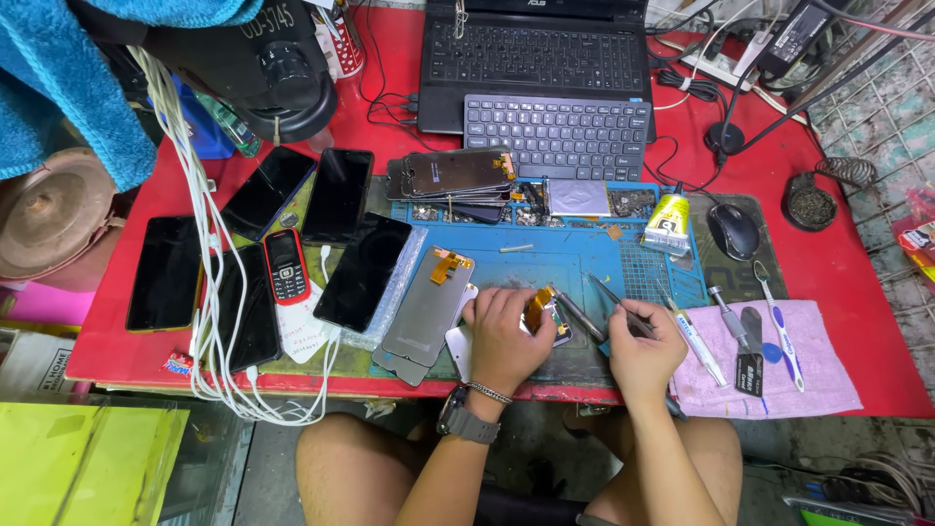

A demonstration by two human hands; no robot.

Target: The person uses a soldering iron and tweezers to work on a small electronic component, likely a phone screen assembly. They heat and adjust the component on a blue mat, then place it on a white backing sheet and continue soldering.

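At a red desk (857, 282), the left hand (504, 336) presses down on a small opened phone (542, 314) with an orange flex strip, its grip closed around the device's edge, a detached screen panel (427, 304) lying just to its left. To the right of it, the right hand (641, 353) pinches metal tweezers (616, 301) whose tips point up-left, near the phone; a pink cloth (818, 375) with tools lies further right.

Bright, even overhead light; soft shadows, faint glare on dark phone screens (339, 195); wide-angle bending at edges; sharp.
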